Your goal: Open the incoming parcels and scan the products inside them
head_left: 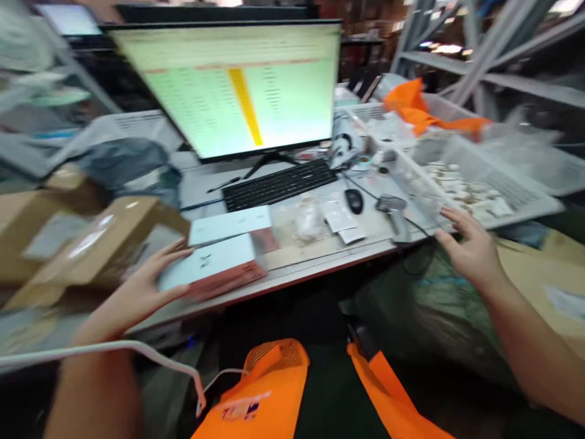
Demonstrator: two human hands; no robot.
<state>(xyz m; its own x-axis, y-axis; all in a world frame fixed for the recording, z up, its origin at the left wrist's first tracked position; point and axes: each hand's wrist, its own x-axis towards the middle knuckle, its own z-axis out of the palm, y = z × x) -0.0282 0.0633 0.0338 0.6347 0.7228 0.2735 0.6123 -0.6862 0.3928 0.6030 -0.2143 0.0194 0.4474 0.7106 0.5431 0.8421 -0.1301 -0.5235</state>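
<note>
Two pale-topped boxes with reddish sides lie side by side at the desk's front edge, a nearer box (223, 265) and a farther box (231, 224). My left hand (144, 289) is at the left end of the nearer box, thumb and fingers apart, seeming to touch it without a grip around it. Over on the right, my right hand (473, 250) hovers by the near corner of a white plastic tray (525, 210), fingers spread and nothing in them. A barcode scanner (395, 213) with a cable lies left of that hand.
A monitor (292, 91) stands behind a black keyboard (278, 186). Near the mouse (353, 201) are small white packets (340, 216) and a clear plastic bag (309, 219). Cardboard boxes (109, 241) crowd the left. Orange cloth (411, 103) lies over trays at right.
</note>
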